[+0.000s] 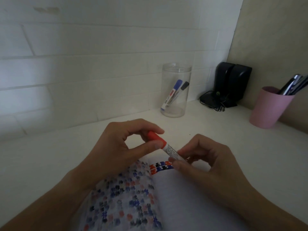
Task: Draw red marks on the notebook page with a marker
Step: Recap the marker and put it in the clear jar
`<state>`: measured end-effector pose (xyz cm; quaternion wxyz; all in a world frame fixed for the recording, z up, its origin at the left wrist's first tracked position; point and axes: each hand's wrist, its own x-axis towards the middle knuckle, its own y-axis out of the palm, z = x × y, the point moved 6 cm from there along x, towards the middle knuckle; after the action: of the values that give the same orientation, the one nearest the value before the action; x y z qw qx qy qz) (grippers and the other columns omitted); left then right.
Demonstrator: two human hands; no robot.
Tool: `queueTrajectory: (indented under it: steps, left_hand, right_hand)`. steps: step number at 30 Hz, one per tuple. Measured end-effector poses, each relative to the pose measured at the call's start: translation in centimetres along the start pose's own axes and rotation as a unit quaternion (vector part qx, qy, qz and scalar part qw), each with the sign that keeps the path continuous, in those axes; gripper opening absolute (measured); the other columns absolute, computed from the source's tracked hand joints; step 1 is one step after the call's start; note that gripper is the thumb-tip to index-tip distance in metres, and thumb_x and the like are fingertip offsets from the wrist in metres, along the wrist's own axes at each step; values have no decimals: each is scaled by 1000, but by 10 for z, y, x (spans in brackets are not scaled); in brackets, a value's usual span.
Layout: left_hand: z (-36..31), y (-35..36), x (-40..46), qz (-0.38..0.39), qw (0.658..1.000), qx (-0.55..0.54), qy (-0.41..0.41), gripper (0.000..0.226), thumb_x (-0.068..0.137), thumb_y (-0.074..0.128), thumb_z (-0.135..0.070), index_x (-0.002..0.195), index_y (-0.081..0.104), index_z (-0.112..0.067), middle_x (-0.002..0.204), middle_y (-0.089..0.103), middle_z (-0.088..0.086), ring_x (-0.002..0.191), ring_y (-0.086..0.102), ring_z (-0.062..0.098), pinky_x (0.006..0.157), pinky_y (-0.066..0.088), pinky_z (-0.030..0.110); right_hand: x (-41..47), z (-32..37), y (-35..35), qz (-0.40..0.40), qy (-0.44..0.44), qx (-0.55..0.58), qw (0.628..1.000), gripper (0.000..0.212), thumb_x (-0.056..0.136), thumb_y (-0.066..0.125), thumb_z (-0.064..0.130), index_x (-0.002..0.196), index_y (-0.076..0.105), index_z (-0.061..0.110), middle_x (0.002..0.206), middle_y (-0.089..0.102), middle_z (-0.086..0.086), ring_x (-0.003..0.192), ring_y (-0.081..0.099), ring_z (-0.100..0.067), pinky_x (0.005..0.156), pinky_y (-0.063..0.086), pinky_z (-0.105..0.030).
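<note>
Head view shows the left hand (116, 147) pinching the red cap (156, 139) and the right hand (205, 162) gripping the white barrel of the marker (168, 150) above the notebook (183, 197); light, rigid, likely slick plastic; best held mid-barrel.

three markers (166, 148), one jar (175, 90), one cup (268, 110), two hands (120, 145).

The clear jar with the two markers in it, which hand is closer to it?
Left. The left hand sits just below the clear jar, gripping the red cap; the right hand is lower and further right.
</note>
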<state>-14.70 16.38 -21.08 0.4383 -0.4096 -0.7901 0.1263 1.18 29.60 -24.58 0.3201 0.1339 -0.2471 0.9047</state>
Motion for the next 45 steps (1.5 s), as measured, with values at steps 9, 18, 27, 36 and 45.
queueTrajectory:
  steps: [9, 18, 27, 36, 45]
  left_hand:
    - [1, 15, 1, -8, 994, 108, 2, 44, 103, 54, -48, 142, 52, -30, 112, 76, -20, 102, 69, -4, 81, 46, 2]
    - [35, 13, -2, 88, 965, 240, -60, 63, 92, 19, -71, 132, 59, -42, 111, 71, -20, 100, 67, 1, 88, 50, 25]
    - [45, 2, 0, 23, 957, 278, -76, 65, 95, 20, -67, 130, 64, -35, 107, 73, -18, 97, 69, 7, 81, 47, 27]
    - [48, 3, 2, 15, 957, 281, -66, 65, 97, 19, -67, 132, 62, -34, 107, 74, -18, 97, 71, 8, 85, 52, 32]
    - [46, 3, 3, 13, 956, 287, -55, 62, 98, 21, -64, 134, 61, -33, 105, 73, -19, 94, 70, 6, 83, 48, 26]
  right_hand:
    - [2, 7, 0, -21, 37, 86, 995, 52, 83, 72, 20, 131, 56, 31, 91, 82, -8, 84, 79, -21, 69, 64, -29]
    - [10, -5, -6, -71, 158, 189, 967, 47, 92, 68, -2, 131, 56, 22, 91, 83, -19, 84, 81, -24, 74, 66, -31]
    - [135, 82, -73, -296, -176, -81, 935, 48, 93, 69, 7, 133, 44, 18, 84, 75, -1, 77, 75, -11, 78, 64, -27]
    - [224, 63, -56, -283, -163, -245, 913, 43, 91, 62, -1, 126, 49, 21, 91, 74, -4, 74, 73, -21, 73, 65, -42]
    - [239, 32, -31, -222, -77, -304, 923, 19, 93, 57, 19, 96, 74, 12, 89, 80, -4, 80, 74, -24, 80, 62, -40]
